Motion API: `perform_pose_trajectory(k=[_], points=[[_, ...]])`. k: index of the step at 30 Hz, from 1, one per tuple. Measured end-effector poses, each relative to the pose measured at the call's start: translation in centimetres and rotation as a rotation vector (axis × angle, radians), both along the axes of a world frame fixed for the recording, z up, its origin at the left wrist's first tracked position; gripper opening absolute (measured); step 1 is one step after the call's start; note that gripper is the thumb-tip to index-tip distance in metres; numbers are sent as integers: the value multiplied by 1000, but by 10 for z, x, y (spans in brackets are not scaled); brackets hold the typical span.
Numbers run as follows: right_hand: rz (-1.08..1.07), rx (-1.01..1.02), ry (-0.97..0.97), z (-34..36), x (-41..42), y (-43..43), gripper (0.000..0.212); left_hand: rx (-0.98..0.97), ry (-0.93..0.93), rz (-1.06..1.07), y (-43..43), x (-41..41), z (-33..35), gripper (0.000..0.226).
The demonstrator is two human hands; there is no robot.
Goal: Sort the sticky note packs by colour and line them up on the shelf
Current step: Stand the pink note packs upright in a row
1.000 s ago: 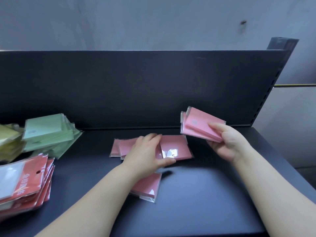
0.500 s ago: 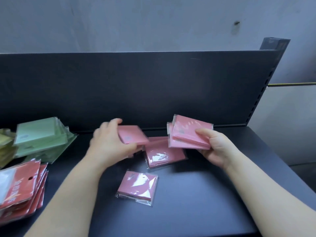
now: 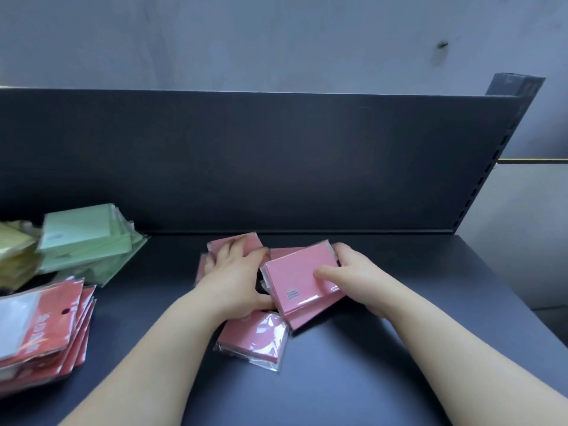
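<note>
Pink stack [image 3: 295, 281]: over the middle of the shelf [image 3: 399, 379], tilted; the right hand [image 3: 359, 281] grips it, thumb on top.
Loose pink pack [image 3: 255, 339]: just in front of the stack, nearer the left hand [image 3: 236, 281].
Left hand: flat, fingers spread on the back pink packs [image 3: 242, 241].

grey wall [image 3: 276, 41], small dark mark [image 3: 442, 44]; slotted post [image 3: 514, 86] right, yellow strip [image 3: 531, 160] beside.
</note>
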State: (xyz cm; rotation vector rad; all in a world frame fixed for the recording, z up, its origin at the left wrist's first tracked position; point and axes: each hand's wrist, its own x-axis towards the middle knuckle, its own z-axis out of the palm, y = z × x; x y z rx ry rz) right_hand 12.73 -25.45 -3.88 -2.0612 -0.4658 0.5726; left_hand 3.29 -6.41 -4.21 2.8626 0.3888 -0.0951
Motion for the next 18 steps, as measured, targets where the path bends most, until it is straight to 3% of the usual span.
perform_pose_trajectory(k=[4,10,12,18], points=[[-24,173,113,3,4,3,43,9,-12,7,2,2,-4,91],[-24,342,323,4,7,3,91,21,-12,12,3,3,-5,92],[-11,346,366,4,8,3,88,26,-12,23,4,3,-5,93],[36,402,422,7,4,2,40,10,-21,23,6,3,-6,92]])
